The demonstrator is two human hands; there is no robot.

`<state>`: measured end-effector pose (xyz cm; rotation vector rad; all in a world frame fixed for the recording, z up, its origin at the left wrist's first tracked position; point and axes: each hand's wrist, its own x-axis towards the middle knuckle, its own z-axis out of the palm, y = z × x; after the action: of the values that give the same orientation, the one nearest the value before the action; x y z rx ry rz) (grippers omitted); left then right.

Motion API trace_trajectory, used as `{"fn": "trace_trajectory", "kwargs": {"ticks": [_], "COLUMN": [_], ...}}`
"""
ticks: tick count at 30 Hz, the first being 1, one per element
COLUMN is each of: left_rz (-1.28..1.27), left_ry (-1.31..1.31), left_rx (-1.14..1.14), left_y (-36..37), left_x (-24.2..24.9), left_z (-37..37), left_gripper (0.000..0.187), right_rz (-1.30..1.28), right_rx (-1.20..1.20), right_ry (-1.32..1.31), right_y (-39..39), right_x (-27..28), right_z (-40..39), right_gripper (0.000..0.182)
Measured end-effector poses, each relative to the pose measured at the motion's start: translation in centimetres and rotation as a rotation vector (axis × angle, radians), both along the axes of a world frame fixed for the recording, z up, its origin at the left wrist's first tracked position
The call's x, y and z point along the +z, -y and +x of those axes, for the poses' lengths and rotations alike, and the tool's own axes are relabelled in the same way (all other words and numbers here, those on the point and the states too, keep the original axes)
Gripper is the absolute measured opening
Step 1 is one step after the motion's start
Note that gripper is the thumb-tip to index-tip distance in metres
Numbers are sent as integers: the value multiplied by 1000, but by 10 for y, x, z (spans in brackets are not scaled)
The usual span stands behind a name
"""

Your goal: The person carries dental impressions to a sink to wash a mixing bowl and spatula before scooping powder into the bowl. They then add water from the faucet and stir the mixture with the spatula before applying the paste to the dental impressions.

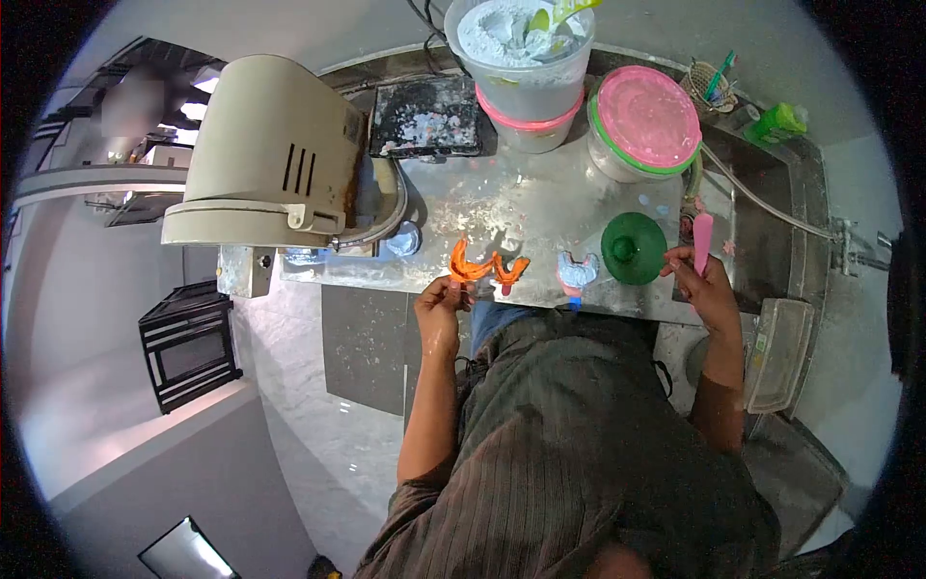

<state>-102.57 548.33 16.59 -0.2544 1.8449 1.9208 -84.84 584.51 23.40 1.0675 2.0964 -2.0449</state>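
Note:
Near the counter's front edge, my left hand [443,305] pinches the lower end of an orange horseshoe-shaped piece [469,268]. A smaller orange piece [511,271] with a pink tab lies just right of it. Farther right is a horseshoe piece filled with light blue material [577,271]. My right hand [704,287] is closed around a pink spatula [702,241], its blade pointing up. The fingertips of that hand are at the right rim of a green bowl [634,248].
A beige machine [265,154] stands at the left. Behind are a black tray [426,116] with crumbs, a tub of pale powder [526,68], a pink-lidded tub [646,121] and a sink [762,193] with a hose. A blurred person [135,106] is far left.

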Motion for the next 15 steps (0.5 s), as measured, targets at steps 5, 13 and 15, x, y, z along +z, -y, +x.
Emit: {"fn": "trace_trajectory", "kwargs": {"ticks": [5, 13, 15], "left_rz": [51, 141, 182], "left_ry": [-46, -117, -123], "left_rx": [-23, -28, -25], "left_y": [-13, -35, -41], "left_x": [28, 64, 77], "left_z": [-3, -8, -6], "left_gripper": [14, 13, 13], "right_rz": [56, 158, 157], "right_rx": [30, 40, 34], "right_ry": [12, 67, 34], "right_y": [-10, -31, -38], "right_x": [4, 11, 7], "right_z": [-6, -18, -17], "right_gripper": [20, 19, 18]}}
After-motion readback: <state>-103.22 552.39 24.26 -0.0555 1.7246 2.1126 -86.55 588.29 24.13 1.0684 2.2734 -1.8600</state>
